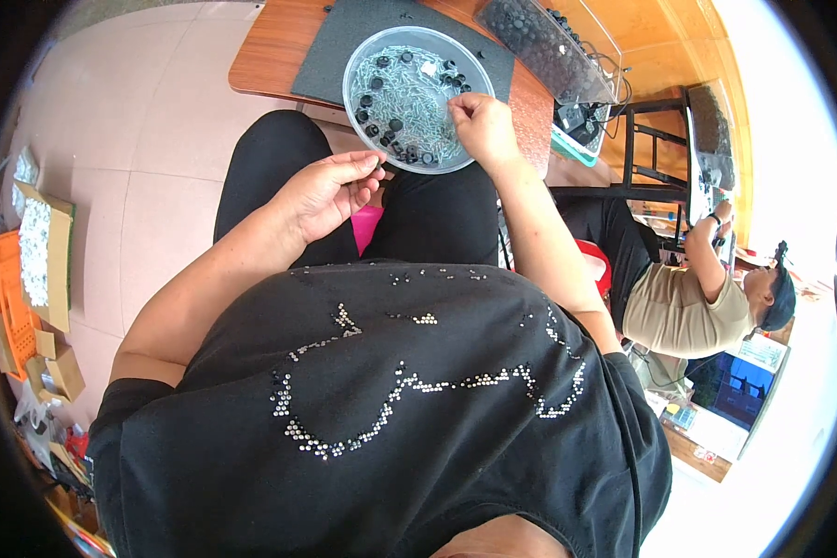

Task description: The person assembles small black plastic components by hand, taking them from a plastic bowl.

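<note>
A round clear plastic tub [347,86] sits at the table's near edge, just above my knees. It holds a heap of small silvery screws [405,98] with several black round knobs [396,125] among them, mostly along the sides. My left hand [330,191] is palm up beside the tub's near left rim, with thumb and fingertips closed on a small black part [378,165] that is mostly covered. Over the right side of the screws, my right hand [484,128] has its fingers pinched together. Whatever may be between those fingertips is hidden.
Under the tub lies a dark grey mat [335,56] on a brown wooden table [270,51]. A clear bin of black parts [544,46] stands at the far right. A co-worker [688,307] sits to the right. An open carton [56,251] and an orange crate [5,298] are at the left.
</note>
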`<action>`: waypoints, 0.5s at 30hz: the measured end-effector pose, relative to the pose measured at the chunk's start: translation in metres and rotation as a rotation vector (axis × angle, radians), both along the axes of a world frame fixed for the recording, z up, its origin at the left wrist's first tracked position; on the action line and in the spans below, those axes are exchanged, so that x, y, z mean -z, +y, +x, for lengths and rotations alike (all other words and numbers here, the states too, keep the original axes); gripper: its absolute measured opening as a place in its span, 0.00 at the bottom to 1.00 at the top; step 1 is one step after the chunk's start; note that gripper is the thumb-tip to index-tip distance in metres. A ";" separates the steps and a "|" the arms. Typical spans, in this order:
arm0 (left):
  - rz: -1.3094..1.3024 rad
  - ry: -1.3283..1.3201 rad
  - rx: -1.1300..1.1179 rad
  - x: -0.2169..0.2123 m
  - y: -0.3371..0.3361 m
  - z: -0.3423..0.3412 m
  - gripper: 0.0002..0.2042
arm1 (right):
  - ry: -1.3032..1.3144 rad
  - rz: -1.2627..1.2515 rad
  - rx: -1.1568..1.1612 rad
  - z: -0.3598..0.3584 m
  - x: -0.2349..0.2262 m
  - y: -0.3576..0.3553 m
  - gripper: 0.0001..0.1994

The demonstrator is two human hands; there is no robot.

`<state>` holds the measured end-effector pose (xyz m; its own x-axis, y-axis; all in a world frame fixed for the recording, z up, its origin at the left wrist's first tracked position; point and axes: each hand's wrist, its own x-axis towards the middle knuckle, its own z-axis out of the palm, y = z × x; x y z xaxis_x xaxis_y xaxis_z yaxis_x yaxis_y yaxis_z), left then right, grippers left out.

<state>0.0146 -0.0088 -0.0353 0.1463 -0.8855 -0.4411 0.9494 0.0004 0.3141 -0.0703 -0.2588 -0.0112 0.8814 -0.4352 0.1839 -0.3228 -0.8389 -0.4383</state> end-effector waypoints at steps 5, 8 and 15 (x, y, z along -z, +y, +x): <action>0.008 -0.015 0.012 0.002 -0.001 -0.001 0.09 | 0.026 -0.095 -0.088 0.019 0.009 -0.003 0.06; 0.042 -0.002 0.012 0.000 0.000 -0.001 0.09 | 0.076 -0.131 -0.103 0.027 0.011 0.004 0.05; 0.026 -0.022 0.023 -0.001 -0.001 0.002 0.09 | -0.078 0.075 -0.045 0.022 0.017 -0.005 0.02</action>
<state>0.0165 -0.0093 -0.0346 0.1357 -0.8772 -0.4605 0.9420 -0.0298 0.3344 -0.0487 -0.2635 -0.0280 0.8847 -0.4106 0.2208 -0.2480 -0.8155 -0.5230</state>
